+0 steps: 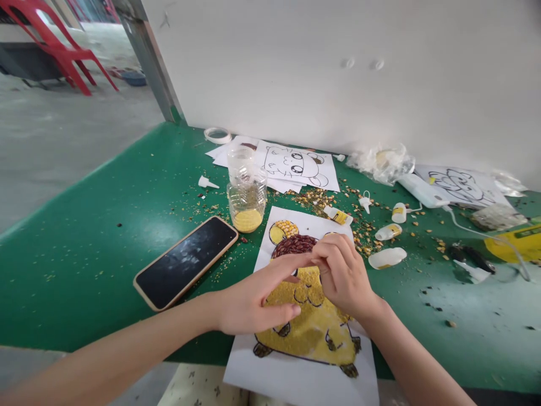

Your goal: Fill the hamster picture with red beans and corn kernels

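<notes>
My left hand is over the animal picture, fingers stretched out and thumb apart. My right hand is closed, its fingers curled in a pinch against the left fingertips. Whatever may be between them is hidden. The picture lies on white paper at the table's front edge. Its body is covered in yellow grains, its forehead in dark red beans and one ear in corn kernels. Both hands cover part of its face. Just beyond stands a transparent plastic container with yellow grains at the bottom.
A phone lies left on the green table. Several glue bottles and scattered seeds are at the right. Drawn sheets, a tape roll and a plastic bag lie along the white panel.
</notes>
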A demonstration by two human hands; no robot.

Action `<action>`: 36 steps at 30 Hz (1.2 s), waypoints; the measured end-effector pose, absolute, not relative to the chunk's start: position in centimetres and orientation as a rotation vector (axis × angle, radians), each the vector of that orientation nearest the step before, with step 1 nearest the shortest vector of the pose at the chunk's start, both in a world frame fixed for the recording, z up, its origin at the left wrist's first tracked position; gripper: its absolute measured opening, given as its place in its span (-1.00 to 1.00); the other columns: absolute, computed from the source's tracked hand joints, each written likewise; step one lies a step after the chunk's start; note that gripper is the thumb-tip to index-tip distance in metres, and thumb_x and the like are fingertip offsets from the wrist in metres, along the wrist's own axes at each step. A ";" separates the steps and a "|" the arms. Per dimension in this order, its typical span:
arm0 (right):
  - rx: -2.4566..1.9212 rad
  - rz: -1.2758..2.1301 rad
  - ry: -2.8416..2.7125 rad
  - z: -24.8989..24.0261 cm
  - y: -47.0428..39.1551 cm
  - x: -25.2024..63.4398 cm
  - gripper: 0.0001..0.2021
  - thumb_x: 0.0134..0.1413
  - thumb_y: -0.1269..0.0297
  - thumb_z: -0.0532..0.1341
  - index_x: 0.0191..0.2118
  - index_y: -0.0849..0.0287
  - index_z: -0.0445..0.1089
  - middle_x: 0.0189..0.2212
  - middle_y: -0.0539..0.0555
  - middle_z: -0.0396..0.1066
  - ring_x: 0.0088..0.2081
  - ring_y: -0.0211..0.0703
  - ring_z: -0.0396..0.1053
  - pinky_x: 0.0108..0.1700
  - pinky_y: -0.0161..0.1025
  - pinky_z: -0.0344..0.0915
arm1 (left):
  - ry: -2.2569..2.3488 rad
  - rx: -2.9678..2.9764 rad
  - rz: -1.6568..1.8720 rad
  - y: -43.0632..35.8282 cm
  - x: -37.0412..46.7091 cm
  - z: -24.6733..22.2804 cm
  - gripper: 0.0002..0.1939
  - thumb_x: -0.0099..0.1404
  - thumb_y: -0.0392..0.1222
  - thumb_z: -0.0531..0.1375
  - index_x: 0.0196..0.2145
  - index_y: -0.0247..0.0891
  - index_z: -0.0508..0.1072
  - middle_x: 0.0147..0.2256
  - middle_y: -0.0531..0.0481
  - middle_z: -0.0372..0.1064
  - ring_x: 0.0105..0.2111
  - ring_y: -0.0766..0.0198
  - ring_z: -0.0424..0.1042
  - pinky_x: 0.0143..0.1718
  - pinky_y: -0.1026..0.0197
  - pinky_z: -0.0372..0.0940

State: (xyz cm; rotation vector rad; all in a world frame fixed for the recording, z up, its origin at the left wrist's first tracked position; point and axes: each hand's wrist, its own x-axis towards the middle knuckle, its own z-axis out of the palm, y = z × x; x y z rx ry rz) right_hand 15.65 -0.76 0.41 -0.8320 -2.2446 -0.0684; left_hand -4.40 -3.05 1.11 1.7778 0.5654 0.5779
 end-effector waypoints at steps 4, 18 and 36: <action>-0.832 -0.015 -2.195 0.5 -0.8 15.8 -0.82 0.10 0.57 -0.01 -0.34 0.13 0.15 -0.42 0.07 0.24 -0.36 -0.14 0.20 -0.32 -0.19 0.19 | 0.586 1.790 0.577 -3.0 -4.4 1.0 -0.29 0.22 -0.34 0.10 0.26 -0.07 -0.10 0.28 -0.14 -0.13 0.25 0.07 -0.05 0.15 -0.11 0.10; -0.794 0.059 -2.268 0.5 -0.8 15.8 -0.85 0.09 0.57 0.05 -0.32 0.18 0.24 -0.40 0.09 0.32 -0.33 -0.13 0.23 -0.29 -0.19 0.21 | 0.584 1.865 0.573 -2.9 -4.5 0.6 -0.28 0.23 -0.36 0.10 0.26 -0.07 -0.11 0.29 -0.12 -0.17 0.26 0.11 -0.09 0.15 -0.04 0.12; -1.127 0.995 -1.603 1.0 -0.6 16.2 -0.87 0.18 0.27 0.10 -0.37 0.16 0.31 -0.51 -0.03 0.22 -0.48 -0.29 0.15 -0.45 -0.30 0.07 | 0.793 1.891 0.597 -2.8 -4.5 -0.3 -0.34 0.26 -0.30 0.10 0.25 -0.06 -0.05 0.26 -0.08 -0.05 0.26 0.10 -0.08 0.25 -0.11 -0.09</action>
